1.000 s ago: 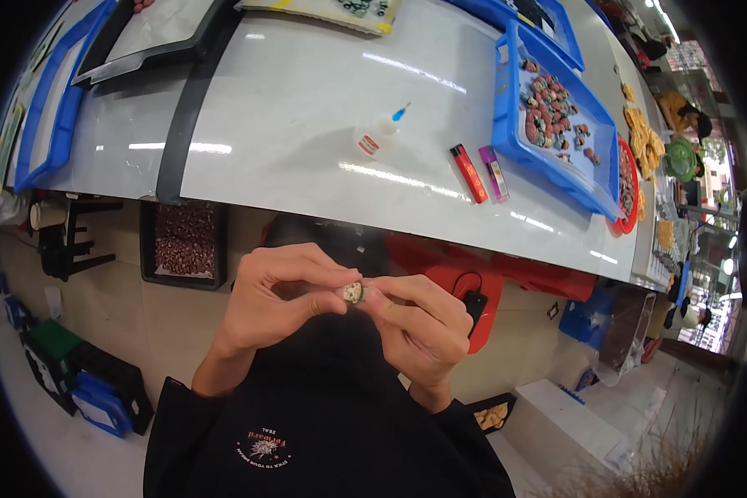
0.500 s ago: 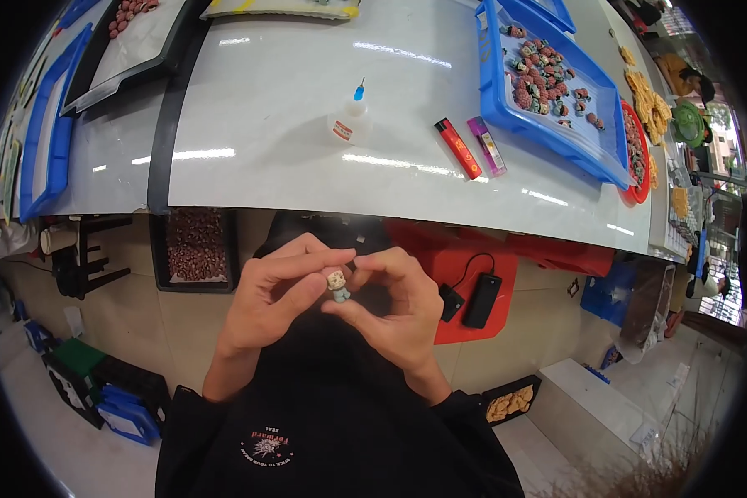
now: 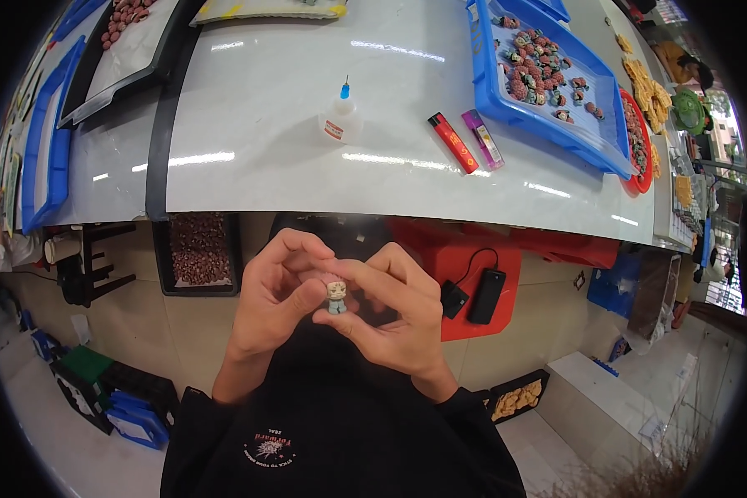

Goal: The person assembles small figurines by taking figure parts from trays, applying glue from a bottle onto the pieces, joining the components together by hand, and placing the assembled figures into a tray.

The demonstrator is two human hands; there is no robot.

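Note:
Between my fingertips, in front of my chest, a tiny figurine (image 3: 336, 297) stands upright with its front facing up at me. It has a pale face, a pinkish top and a blue-grey lower body. My left hand (image 3: 275, 295) pinches its upper part from the left, the thumb beside its head. Across its top lies the index finger of my right hand (image 3: 397, 311), while that thumb touches near its base. Both hands are closed on it, and the fingers hide its back.
On the white table (image 3: 257, 174) stand a blue-tipped squeeze bottle (image 3: 341, 124), a red lighter (image 3: 453, 144), a purple lighter (image 3: 483, 139) and a blue tray (image 3: 548, 133) of small figures. A black tray (image 3: 162, 58) is at left; a red stool (image 3: 473, 328) bears a black power bank (image 3: 487, 296).
The figurine has turned more upright and shows more of its front. My right index finger has shifted left over its top. The whole view has moved slightly.

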